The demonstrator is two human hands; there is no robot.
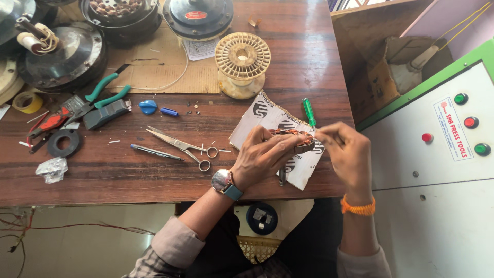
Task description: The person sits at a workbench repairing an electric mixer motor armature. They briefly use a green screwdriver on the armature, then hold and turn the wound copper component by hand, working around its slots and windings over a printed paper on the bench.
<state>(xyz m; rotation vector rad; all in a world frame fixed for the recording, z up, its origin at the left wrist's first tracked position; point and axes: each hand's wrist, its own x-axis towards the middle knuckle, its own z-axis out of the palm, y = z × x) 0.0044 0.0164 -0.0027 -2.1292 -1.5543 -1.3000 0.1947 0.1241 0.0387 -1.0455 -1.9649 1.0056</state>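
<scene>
Your left hand (265,157) grips the copper coil (294,135) while your right hand (347,149) pinches its end, scissors (180,145) lying left of both.

A dark wooden workbench (154,175) beside a white, green-edged cabinet (437,206), seemingly daylit.

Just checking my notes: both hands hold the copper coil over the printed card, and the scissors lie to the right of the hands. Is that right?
Not quite. The head view shows the scissors to the left of the hands, not the right. The left hand and right hand do hold the copper coil over the printed card.
</scene>
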